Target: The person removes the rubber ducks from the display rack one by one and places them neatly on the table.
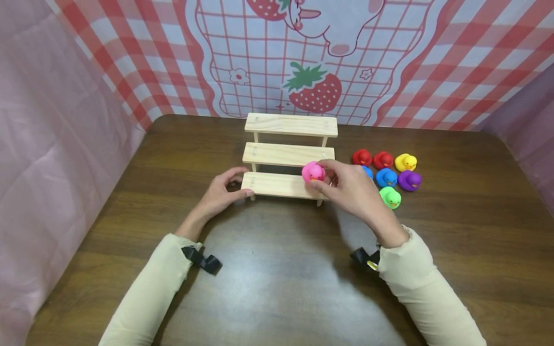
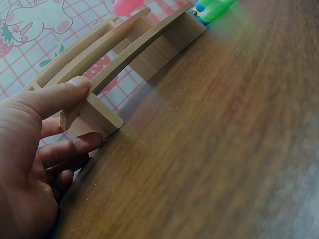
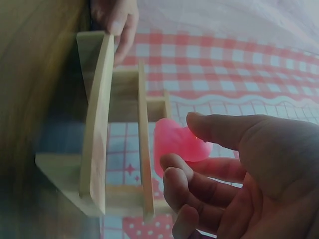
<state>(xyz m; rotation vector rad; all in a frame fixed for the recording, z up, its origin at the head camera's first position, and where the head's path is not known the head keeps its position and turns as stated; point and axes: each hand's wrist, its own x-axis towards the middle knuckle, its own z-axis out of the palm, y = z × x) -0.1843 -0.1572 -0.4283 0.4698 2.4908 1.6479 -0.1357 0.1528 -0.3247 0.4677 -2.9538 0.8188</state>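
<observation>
A three-step wooden display stand [image 1: 277, 185] stands on the table. My left hand [image 1: 222, 192] is at the left end of its lowest step. In the left wrist view the thumb [image 2: 79, 85] presses on that step, with the other fingers curled round the end below. A pink rubber duck [image 1: 313, 172] is pinched between the thumb and fingers of my right hand [image 1: 352, 187], over the right end of the lowest step. The right wrist view shows the pink duck [image 3: 177, 142] apart from the steps, partly covered by fingers.
Right of the stand sit several rubber ducks: two red, with one red duck [image 1: 383, 160] nearer the yellow duck [image 1: 406, 162], blue ones [image 1: 386, 178], a purple one [image 1: 409, 180] and a green one [image 1: 391, 197]. Behind the table [image 1: 277, 269] hangs a checked strawberry cloth [image 1: 147, 57].
</observation>
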